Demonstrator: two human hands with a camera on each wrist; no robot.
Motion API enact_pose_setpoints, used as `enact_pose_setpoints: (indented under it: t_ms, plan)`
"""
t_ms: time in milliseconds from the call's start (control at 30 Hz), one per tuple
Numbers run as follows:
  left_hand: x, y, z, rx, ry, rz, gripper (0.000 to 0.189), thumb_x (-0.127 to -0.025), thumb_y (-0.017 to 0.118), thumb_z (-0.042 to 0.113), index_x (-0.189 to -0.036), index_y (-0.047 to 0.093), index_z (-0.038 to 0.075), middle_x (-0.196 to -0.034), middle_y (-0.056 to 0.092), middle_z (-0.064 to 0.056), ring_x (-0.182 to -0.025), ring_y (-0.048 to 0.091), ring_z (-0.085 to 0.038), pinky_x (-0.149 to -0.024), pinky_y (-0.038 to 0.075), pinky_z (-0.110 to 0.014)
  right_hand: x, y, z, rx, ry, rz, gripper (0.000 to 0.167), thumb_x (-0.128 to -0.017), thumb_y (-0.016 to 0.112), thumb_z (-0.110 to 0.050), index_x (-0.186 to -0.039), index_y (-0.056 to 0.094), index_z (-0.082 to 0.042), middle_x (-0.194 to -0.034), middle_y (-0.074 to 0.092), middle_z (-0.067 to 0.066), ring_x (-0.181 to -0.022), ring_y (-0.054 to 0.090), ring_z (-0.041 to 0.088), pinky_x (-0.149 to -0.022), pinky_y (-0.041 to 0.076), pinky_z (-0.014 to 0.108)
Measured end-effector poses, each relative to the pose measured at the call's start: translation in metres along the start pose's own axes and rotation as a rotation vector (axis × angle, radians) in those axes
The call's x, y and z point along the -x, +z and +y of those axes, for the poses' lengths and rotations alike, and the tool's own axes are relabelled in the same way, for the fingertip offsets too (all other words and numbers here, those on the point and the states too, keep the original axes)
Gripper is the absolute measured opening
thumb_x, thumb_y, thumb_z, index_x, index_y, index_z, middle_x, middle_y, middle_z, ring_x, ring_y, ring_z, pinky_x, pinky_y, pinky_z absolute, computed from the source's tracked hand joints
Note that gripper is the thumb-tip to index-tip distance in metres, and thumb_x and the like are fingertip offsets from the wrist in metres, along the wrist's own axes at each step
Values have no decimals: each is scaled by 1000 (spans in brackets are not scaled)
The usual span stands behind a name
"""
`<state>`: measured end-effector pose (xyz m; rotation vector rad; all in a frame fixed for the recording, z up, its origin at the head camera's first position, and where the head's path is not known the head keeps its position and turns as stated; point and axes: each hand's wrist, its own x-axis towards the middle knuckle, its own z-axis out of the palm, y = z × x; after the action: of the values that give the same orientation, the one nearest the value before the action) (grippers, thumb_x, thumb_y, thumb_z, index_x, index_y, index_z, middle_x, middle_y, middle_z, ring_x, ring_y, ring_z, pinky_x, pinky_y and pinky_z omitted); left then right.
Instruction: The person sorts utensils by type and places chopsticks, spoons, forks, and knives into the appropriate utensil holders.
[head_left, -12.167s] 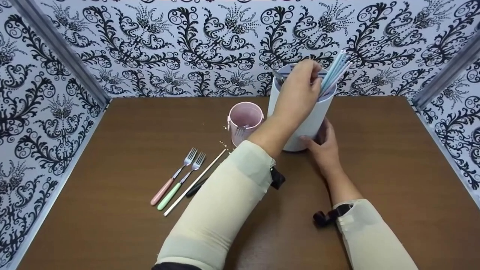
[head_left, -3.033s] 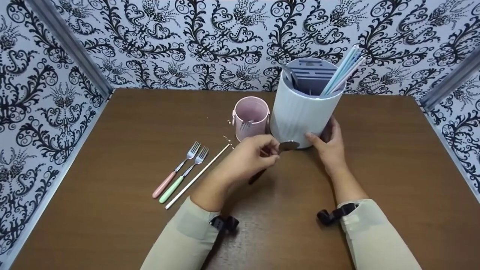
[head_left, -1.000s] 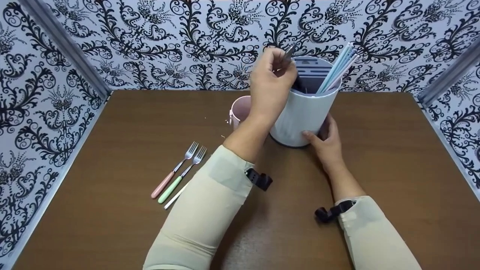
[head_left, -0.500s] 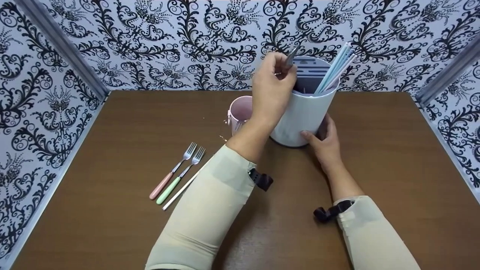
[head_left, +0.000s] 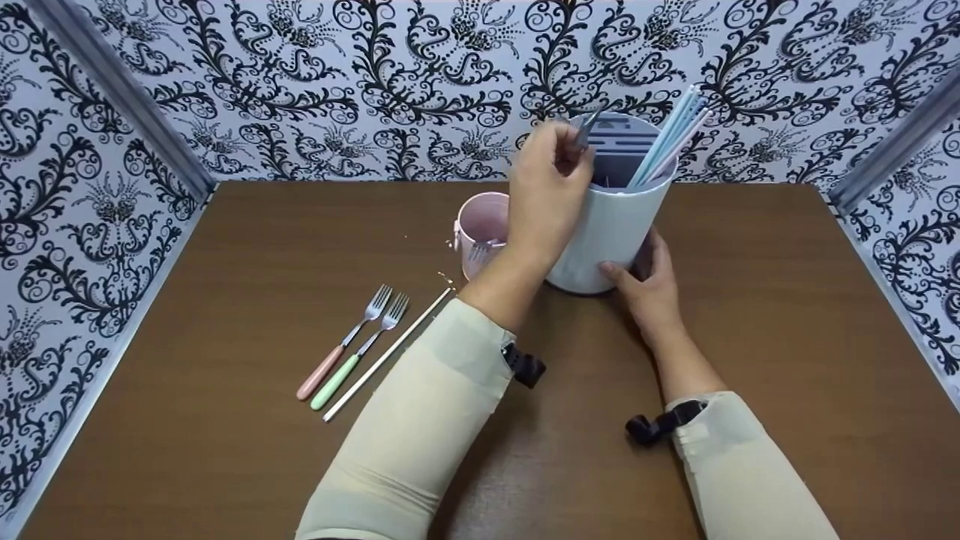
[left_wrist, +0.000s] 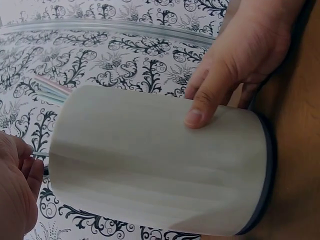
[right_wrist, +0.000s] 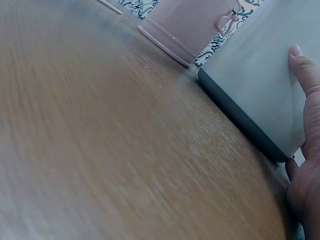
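Note:
A tall white utensil holder (head_left: 611, 232) stands on the table, its grey slotted inside showing. My left hand (head_left: 551, 180) is at the left side of its rim and pinches a spoon (head_left: 583, 133), whose metal end shows above the fingers; its lower part is hidden. In the left wrist view the fingers of my left hand (left_wrist: 17, 182) meet just off the rim. My right hand (head_left: 649, 289) grips the holder low on its right side, with the thumb (left_wrist: 197, 117) on the front. Pale blue and pink chopsticks (head_left: 671, 139) lean in the holder's right part.
A pink cup (head_left: 480, 225) with a fork in it stands left of the holder, partly behind my left arm. On the table lie a pink-handled fork (head_left: 322, 371), a green-handled fork (head_left: 335, 382) and a pale chopstick (head_left: 386, 356). A patterned wall rises behind.
Three seconds ago my left hand held the spoon low in front of the holder. It rose to the rim, then sank slightly with the spoon. My right hand keeps its grip.

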<state>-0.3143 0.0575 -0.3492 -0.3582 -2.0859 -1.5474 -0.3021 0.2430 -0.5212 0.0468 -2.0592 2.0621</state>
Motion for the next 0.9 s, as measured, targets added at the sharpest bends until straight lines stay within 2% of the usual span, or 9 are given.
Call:
enact_pose_setpoints:
  t_ms: [300, 600, 767, 900]
  plan:
    - [2, 1, -8, -48, -20, 5, 15, -92, 75, 5, -104, 67, 1, -103, 68, -9, -95, 63, -15, -84, 50, -12, -2, 3, 1, -76, -15, -9, 94, -88, 75, 2, -164, 20, -5, -169, 31, 11, -156, 29, 19, -129, 25, 34]
    - [1, -2, -4, -102, -41, -57, 16, -92, 75, 6, -108, 70, 6, -111, 67, -7, -105, 63, -15, -91, 49, -9, -1, 4, 0, -70, -8, 6, 93, -88, 75, 1, -163, 22, -5, -168, 32, 12, -156, 30, 21, -129, 25, 34]
    - [-1, -2, -4, -110, -56, -72, 15, -94, 74, 8, -108, 70, 6, -111, 67, -5, -104, 62, -13, -91, 49, -9, -1, 3, 0, -41, 5, 10, 93, -88, 77, -3, -163, 23, -6, -168, 32, 11, -157, 29, 20, -130, 24, 35]
    - [-1, -2, -2, -132, -38, -77, 11, -95, 74, 11, -105, 73, 8, -109, 71, -3, -102, 64, -12, -89, 49, -9, -1, 2, 0, -33, 9, 10, 93, -88, 77, -4, -164, 22, -6, -169, 31, 11, -157, 29, 20, -130, 24, 35]
